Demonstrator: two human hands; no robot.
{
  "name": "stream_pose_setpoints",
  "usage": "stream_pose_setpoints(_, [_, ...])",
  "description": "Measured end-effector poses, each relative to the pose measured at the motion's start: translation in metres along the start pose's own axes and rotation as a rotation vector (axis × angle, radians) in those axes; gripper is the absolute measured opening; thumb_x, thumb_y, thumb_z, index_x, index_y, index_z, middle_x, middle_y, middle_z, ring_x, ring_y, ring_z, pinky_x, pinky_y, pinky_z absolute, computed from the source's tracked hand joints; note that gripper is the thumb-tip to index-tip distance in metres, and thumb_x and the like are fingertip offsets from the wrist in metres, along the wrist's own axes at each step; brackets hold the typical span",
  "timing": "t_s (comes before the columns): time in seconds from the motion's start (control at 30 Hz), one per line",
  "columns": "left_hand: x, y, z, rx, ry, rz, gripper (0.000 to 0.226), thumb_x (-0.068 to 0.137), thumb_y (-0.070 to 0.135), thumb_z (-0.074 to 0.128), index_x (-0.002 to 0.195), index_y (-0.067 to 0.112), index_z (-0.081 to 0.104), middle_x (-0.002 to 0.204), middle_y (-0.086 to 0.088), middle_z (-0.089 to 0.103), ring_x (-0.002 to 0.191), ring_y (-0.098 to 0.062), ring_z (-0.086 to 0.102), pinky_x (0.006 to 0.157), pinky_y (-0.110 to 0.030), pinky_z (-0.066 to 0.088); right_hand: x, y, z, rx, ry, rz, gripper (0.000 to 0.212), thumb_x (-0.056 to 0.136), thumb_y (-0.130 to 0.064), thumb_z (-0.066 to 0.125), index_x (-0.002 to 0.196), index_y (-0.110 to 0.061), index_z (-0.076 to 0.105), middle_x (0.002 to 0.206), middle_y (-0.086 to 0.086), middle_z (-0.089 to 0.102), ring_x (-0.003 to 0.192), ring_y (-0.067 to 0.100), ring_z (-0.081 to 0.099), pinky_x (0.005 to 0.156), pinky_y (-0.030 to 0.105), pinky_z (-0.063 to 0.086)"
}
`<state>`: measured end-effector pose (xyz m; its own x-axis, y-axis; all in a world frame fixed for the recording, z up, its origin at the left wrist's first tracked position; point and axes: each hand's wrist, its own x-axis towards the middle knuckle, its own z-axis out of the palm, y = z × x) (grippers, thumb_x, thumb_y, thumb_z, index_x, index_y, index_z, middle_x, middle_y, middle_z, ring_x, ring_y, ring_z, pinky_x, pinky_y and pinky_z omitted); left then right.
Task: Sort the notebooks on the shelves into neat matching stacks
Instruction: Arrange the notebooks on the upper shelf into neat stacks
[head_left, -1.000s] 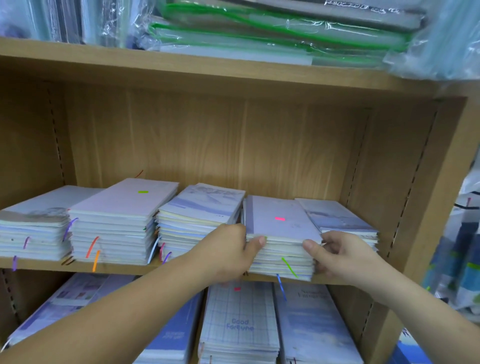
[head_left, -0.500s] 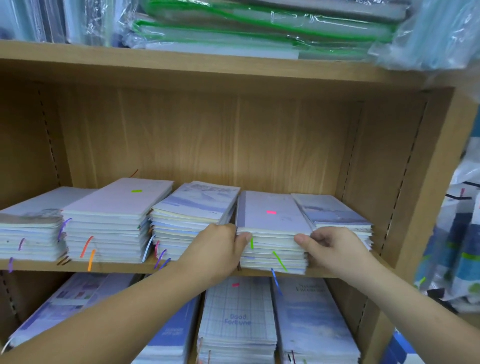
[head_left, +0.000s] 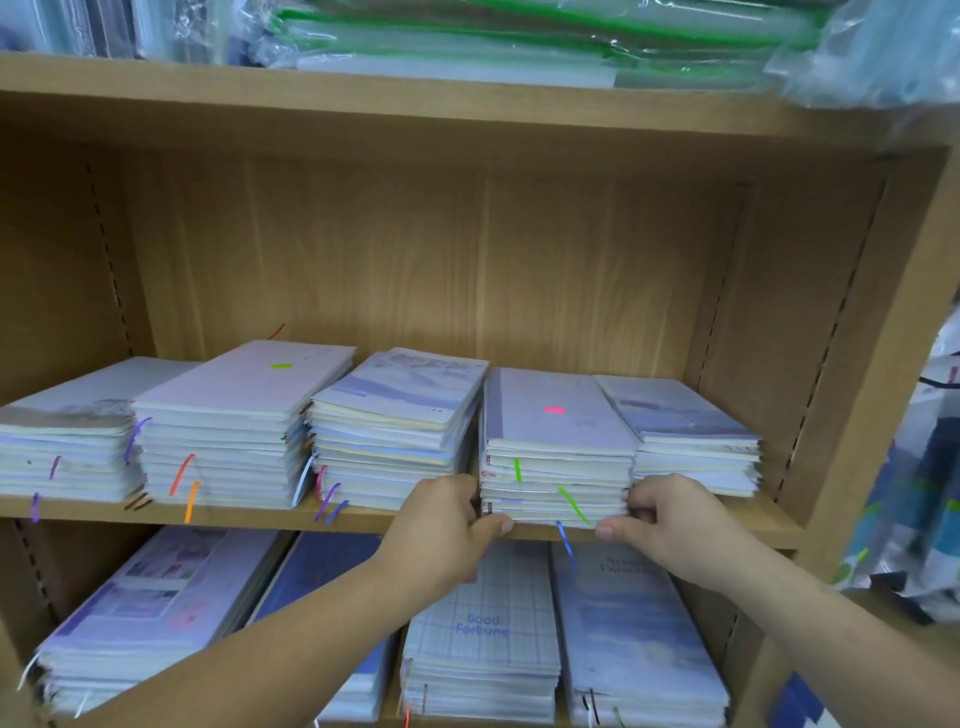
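We have both hands on the pink-tabbed stack (head_left: 556, 467), which sits on the middle shelf (head_left: 234, 517) between a taller stack (head_left: 395, 441) and a lower one (head_left: 691, 447). Our left hand (head_left: 441, 530) curls round its lower left front corner, thumb along the front edge. Our right hand (head_left: 670, 525) grips the lower right corner likewise. Coloured ribbons (head_left: 574, 505) hang over the stack's front.
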<state>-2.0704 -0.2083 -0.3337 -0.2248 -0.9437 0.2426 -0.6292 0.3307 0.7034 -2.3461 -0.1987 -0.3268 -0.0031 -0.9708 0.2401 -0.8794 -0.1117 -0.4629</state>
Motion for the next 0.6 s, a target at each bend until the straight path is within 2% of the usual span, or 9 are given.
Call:
stream_pose_setpoints(0.03, [0.001,0.0,0.002,-0.038,0.006,-0.012,0.023,0.093,0.029,0.073,0.084,0.011,0.062,0.065,-0.01,0.071,0.046,-0.019,0.069,0.045,-0.025,0.045,0.001,0.0,0.002,-0.006,0.01,0.005,0.038,0.077,-0.052,0.082,0.054,-0.037,0.056,0.046,-0.009,0.039,0.052,0.013,0.035,0.054,0.032,0.03])
stream_pose_setpoints(0.1, [0.003,0.0,0.005,-0.109,0.014,-0.039,0.022,0.092,0.026,0.074,0.083,0.009,0.064,0.064,-0.013,0.071,0.047,-0.022,0.069,0.047,-0.026,0.049,0.001,-0.001,0.003,-0.022,0.035,0.019,0.045,0.08,-0.051,0.081,0.052,-0.026,0.055,0.044,-0.008,0.039,0.051,0.014,0.036,0.053,0.032,0.03])
stream_pose_setpoints(0.2, [0.006,0.001,0.006,-0.115,0.023,-0.072,0.024,0.091,0.025,0.075,0.077,0.009,0.065,0.062,-0.013,0.071,0.047,-0.022,0.069,0.046,-0.02,0.044,0.0,-0.003,0.003,-0.034,0.072,0.029,0.059,0.081,-0.051,0.079,0.051,-0.014,0.045,0.045,-0.003,0.035,0.05,0.015,0.035,0.051,0.032,0.028])
stream_pose_setpoints(0.37, [0.006,0.004,0.006,-0.086,-0.016,-0.096,0.02,0.093,0.027,0.072,0.084,0.01,0.064,0.064,-0.014,0.072,0.051,-0.025,0.071,0.041,-0.018,0.041,-0.005,-0.002,0.004,-0.009,0.065,0.044,0.057,0.079,-0.054,0.079,0.051,-0.017,0.048,0.044,-0.006,0.035,0.049,0.013,0.035,0.051,0.032,0.028])
stream_pose_setpoints(0.47, [0.01,0.012,-0.003,-0.042,-0.104,-0.1,0.024,0.098,0.036,0.064,0.091,0.015,0.057,0.066,-0.014,0.073,0.057,-0.029,0.073,0.044,-0.027,0.051,-0.004,-0.008,-0.002,0.082,0.042,0.058,0.05,0.078,-0.051,0.082,0.051,-0.02,0.054,0.044,-0.009,0.034,0.045,0.007,0.032,0.049,0.026,0.028])
stream_pose_setpoints(0.6, [0.013,0.021,-0.014,0.06,-0.138,-0.04,0.028,0.104,0.04,0.053,0.096,0.014,0.047,0.074,-0.016,0.071,0.055,-0.025,0.072,0.045,-0.032,0.056,0.004,-0.013,-0.009,0.127,-0.017,0.098,0.056,0.078,-0.053,0.082,0.071,-0.002,0.059,0.052,-0.005,0.043,0.051,0.015,0.051,0.051,0.03,0.043])
